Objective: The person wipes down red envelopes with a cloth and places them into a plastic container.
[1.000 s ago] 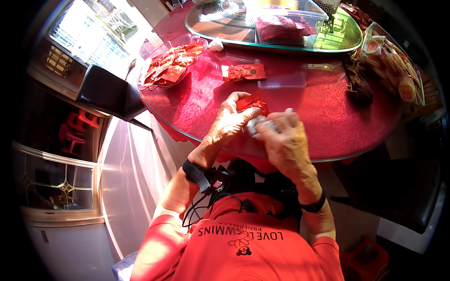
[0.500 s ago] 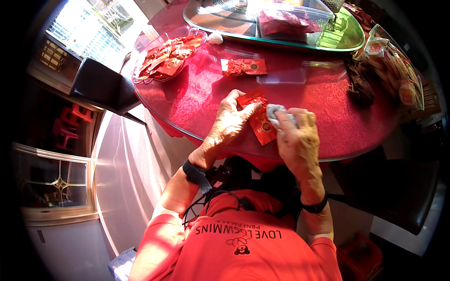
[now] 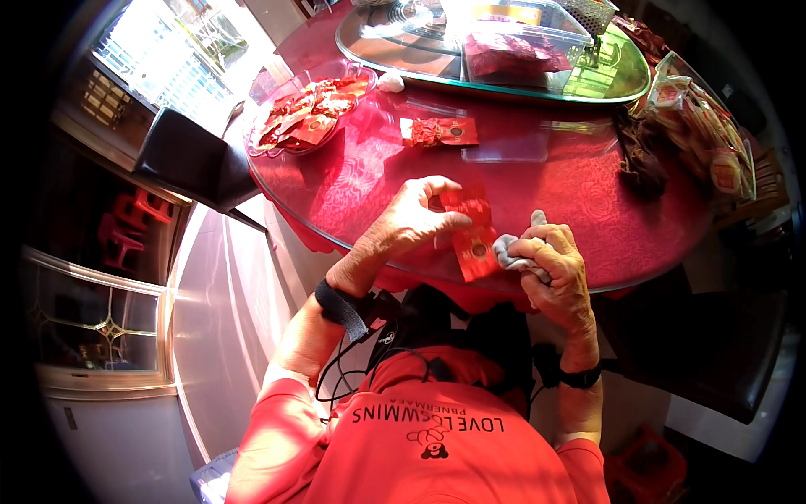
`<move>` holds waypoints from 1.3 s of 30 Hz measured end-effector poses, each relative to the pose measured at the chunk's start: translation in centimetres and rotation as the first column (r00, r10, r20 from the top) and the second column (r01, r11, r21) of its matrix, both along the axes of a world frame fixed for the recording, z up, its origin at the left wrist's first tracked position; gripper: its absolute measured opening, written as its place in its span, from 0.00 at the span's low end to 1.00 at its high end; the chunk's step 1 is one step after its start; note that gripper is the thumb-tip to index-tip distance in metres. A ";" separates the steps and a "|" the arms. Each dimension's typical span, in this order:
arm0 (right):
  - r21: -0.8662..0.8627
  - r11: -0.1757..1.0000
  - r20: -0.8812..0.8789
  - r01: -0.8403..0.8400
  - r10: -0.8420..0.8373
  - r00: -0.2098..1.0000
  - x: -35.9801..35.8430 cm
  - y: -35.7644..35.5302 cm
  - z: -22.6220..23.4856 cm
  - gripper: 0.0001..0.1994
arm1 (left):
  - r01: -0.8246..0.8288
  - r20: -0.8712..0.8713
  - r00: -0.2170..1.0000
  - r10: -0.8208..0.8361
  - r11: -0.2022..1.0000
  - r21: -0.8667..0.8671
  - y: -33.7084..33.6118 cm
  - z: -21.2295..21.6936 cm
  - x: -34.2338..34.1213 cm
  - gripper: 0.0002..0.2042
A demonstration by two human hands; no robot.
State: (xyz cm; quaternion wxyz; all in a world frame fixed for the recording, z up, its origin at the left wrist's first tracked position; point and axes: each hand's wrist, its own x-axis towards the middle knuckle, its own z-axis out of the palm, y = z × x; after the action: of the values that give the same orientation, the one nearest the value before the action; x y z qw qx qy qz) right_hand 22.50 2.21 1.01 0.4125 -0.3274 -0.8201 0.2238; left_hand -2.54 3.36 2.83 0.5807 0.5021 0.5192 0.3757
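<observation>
A red foil packet [image 3: 477, 246] with a round gold emblem lies slanted near the table's front edge, slightly blurred. At its upper left end is my left hand [image 3: 411, 214], its thumb and forefinger curved around that end with a gap between them. My right hand [image 3: 561, 273] is closed around a crumpled pale grey cloth [image 3: 512, 254], just right of the packet's lower end. Farther off lies a second red packet [image 3: 439, 131], flat on the table. At the left, a clear scalloped bowl [image 3: 270, 153] holds several similar packets [image 3: 311, 109].
The round table [image 3: 613, 206] has a red patterned cover. A glass turntable [image 3: 395, 55] at the back carries a clear plastic box [image 3: 529, 55]. Bagged packages [image 3: 701, 126] and a dark cloth-like item [image 3: 642, 155] sit at the right. Black chairs [image 3: 180, 155] flank the table.
My right hand and the cloth have moved right and nearer, off the packet's edge. The packet and my left hand have shifted slightly right and nearer. The view has tilted a little.
</observation>
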 end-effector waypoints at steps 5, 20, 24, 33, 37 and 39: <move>-0.102 0.993 -0.243 0.063 -0.087 0.966 -0.1 -0.2 -0.8 0.17 | 0.070 -0.194 0.981 -0.015 0.957 0.282 -0.7 2.6 0.1 0.11; 0.207 0.944 -0.087 0.257 -0.244 0.966 -4.1 -0.6 -0.7 0.20 | 0.187 -0.312 0.950 0.007 0.788 0.587 -4.4 -1.9 -2.0 0.05; 0.186 0.963 0.128 0.194 -0.220 0.967 -7.2 -1.2 -1.6 0.22 | 0.162 -0.273 0.962 0.015 0.771 0.615 -4.6 -1.6 -1.0 0.12; 0.098 0.988 0.273 0.116 -0.138 0.952 -4.7 0.5 0.2 0.18 | 0.115 -0.352 0.926 0.135 0.788 0.604 -4.2 -2.0 0.6 0.20; 0.221 0.964 0.355 0.150 -0.223 0.908 -2.3 0.3 0.3 0.19 | 0.102 -0.311 0.944 0.109 0.802 0.588 -4.1 -1.7 0.6 0.20; 0.198 0.959 0.372 0.204 -0.267 0.889 -1.1 0.1 0.4 0.20 | 0.113 -0.307 0.947 0.097 0.793 0.599 -4.0 -1.9 0.4 0.21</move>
State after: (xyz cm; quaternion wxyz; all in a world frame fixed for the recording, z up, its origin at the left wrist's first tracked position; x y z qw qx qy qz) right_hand 21.36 2.34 1.40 0.2865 -0.4304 -0.8552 0.0375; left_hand -2.09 -0.66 0.89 0.2969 0.7188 0.4557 0.4330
